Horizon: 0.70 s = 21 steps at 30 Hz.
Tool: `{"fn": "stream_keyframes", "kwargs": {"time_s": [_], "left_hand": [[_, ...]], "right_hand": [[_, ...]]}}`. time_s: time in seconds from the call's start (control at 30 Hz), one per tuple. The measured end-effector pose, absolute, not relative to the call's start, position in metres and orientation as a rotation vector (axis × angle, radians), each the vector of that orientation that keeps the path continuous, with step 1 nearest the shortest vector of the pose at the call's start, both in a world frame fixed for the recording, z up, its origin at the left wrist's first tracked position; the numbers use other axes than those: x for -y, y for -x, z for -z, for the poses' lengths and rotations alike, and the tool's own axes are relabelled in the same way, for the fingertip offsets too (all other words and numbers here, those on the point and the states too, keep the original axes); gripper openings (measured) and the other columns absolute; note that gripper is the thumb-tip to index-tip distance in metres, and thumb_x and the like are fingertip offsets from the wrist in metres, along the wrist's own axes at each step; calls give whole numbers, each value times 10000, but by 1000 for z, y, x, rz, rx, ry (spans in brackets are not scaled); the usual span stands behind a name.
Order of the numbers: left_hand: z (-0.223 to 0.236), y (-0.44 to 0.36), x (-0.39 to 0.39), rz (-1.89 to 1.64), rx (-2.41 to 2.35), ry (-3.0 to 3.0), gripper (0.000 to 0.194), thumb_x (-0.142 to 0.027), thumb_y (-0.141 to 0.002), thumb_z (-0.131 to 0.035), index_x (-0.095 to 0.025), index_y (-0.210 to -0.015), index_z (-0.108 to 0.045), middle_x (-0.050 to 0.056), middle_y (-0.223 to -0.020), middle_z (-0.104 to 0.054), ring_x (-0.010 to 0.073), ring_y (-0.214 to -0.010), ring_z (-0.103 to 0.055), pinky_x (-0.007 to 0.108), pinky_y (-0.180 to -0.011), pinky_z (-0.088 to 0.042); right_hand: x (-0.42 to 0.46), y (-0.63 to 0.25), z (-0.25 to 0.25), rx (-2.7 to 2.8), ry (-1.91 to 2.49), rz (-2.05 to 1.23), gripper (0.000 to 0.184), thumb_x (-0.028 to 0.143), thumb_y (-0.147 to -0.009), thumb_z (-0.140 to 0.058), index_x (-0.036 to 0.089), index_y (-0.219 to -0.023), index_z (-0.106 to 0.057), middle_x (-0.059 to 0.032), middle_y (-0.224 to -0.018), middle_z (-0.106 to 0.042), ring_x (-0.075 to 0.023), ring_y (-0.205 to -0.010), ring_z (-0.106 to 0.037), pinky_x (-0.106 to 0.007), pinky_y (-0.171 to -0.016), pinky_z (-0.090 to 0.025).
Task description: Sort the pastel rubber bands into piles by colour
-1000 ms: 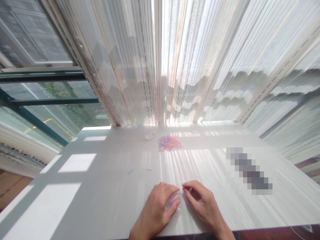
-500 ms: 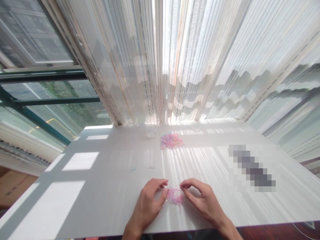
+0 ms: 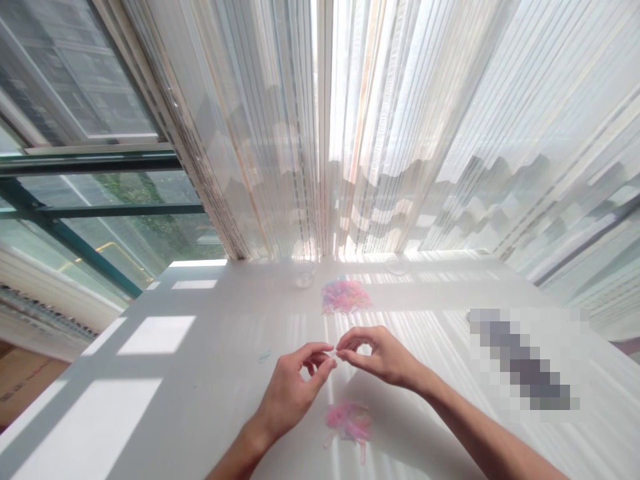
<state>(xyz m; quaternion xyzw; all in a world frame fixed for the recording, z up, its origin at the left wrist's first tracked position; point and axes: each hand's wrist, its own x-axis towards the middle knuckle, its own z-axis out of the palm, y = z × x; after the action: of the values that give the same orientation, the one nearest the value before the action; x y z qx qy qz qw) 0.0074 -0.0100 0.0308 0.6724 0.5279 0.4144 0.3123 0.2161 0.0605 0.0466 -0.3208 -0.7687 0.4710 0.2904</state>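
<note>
My left hand and my right hand meet at the fingertips above the table. The right thumb and forefinger are pinched together; those of the left curl close around the same spot. Something thin and pale seems to lie between them, too small to make out. Below the hands is a small loose pile of pink and lilac thin loops, which look like little elastic bands. Farther back, a larger pile of pink, purple and blue loops lies on the table. A single bluish loop rests left of my left hand.
The white table carries stripes of sunlight. At its far side stand a clear round container and a flat clear round piece. On the right lies a pixelated dark long shape. Striped curtains hang behind.
Both hands have moved off the small pile, away from me, and come together at the fingertips. The small pile is now uncovered. The view has shifted slightly.
</note>
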Motion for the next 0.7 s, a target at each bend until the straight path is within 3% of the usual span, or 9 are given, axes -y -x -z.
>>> {"fn": "stream_keyframes", "kwargs": {"time_s": [0.1, 0.27, 0.5, 0.7], "left_hand": [[-34, -7, -6, -1058, -1381, -1877, 194, -335, -959, -618, -220, -941, -774, 8, -806, -789, 130, -649, -679, 225, -627, -578], [-14, -9, -4, -1086, -1345, -1864, 155, -303, -936, -640, -215, -937, -767, 14, -780, -777, 113, -572, -642, 195, -545, -558], [3, 1, 5, -831, -1271, -1906, 141, -243, -959, -598, -227, -917, -732, -29, -620, -696, 92, -434, -561, 179, -457, -499], [12, 12, 9, -864, -1317, -2116, 72, -219, -947, -647, -241, -898, -695, -53, -552, -619, 95, -413, -552, 188, -460, -495]], "right_hand": [[-65, -216, -41, 2024, 852, -1270, 139, 295, -906, -679, 191, -899, -770, -29, -824, -776, -163, -764, -706, -276, -730, -579], [-61, -221, -26, 2018, 880, -1294, 110, 205, -875, -649, 206, -875, -759, -13, -821, -772, -154, -756, -706, -260, -713, -577], [-49, -219, -6, 2068, 952, -1349, 243, 37, -783, -603, 229, -869, -726, 28, -803, -740, -111, -689, -659, -207, -637, -515], [-44, -220, 4, 2205, 872, -1263, 169, 135, -916, -592, 248, -959, -711, 13, -841, -723, -106, -670, -642, -214, -637, -525]]}}
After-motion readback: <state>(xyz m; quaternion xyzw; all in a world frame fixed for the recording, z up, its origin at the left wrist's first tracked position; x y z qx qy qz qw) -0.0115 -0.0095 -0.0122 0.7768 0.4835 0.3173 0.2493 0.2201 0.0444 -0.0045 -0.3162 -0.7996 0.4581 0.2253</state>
